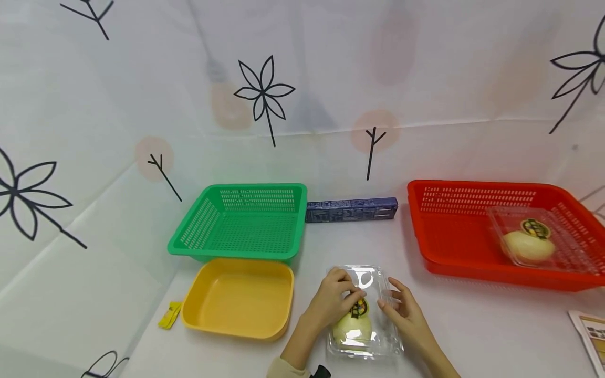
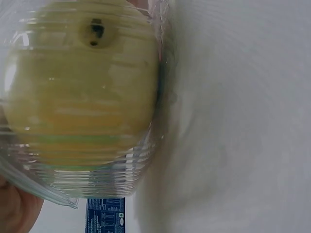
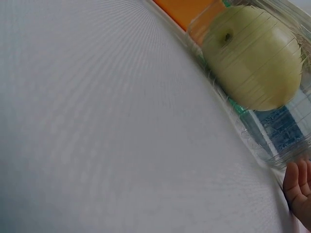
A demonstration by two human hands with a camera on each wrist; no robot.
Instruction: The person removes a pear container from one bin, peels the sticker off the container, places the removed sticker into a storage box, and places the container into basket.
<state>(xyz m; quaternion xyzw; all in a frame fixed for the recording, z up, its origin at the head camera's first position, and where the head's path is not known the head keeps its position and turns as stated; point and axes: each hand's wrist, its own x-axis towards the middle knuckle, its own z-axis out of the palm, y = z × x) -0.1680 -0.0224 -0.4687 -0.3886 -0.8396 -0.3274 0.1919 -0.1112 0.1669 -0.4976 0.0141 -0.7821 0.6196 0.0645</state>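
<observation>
A clear plastic clamshell box (image 1: 375, 336) lies on the white table in front of the person. Inside it is a pale yellow-green round fruit (image 2: 82, 92), also seen through the box wall in the right wrist view (image 3: 252, 58). A round dark label with yellow and green (image 1: 359, 308) is on the lid above the fruit. The left hand (image 1: 333, 296) rests on the lid from the left, bent fingertips touching the label's upper edge. From the right, the right hand (image 1: 406, 312) holds the box's side edge, thumb over the lid and fingers along the rim.
A green basket (image 1: 302, 231) stands behind a yellow basin (image 1: 236, 304) at left, with small yellow packets (image 1: 170, 315) beside it. A long dark blue box (image 1: 352, 210) lies at the back. The red basket (image 1: 420, 252) at right holds another clamshell box with labelled fruit (image 1: 529, 247).
</observation>
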